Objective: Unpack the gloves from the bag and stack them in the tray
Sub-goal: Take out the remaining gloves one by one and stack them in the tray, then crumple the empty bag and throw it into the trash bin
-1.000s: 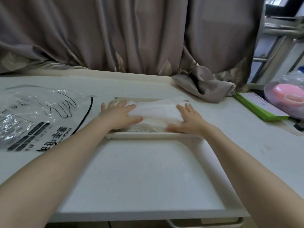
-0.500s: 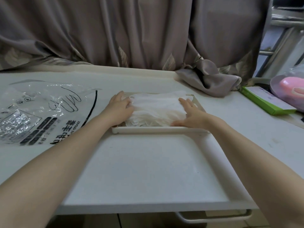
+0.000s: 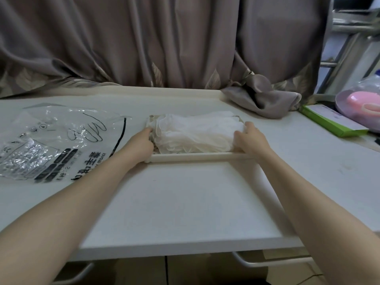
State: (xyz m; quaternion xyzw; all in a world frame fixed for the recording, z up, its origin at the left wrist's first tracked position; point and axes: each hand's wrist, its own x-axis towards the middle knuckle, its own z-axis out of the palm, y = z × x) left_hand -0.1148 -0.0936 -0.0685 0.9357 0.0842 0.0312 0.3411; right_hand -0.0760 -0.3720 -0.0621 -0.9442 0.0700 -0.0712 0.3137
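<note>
Since the earlier frame your left hand point(image 3: 144, 141) and right hand point(image 3: 249, 138) slid off the top to the ends of the gloves point(image 3: 195, 134) in the tray point(image 3: 197, 156), each grip curled round the stack; squeezing harder could buckle it over the rim.

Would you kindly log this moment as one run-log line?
stack of white thin gloves in cream tray | left hand, right hand at stack ends | clear printed plastic bag aside

The bare table point(image 3: 174, 202) in front of the tray point(image 3: 191, 156) is lying open for reaching. The plastic bag point(image 3: 51, 140) is taking up the left, a bunched curtain point(image 3: 265, 99) and a green box point(image 3: 329, 120) are crowding the right.
</note>
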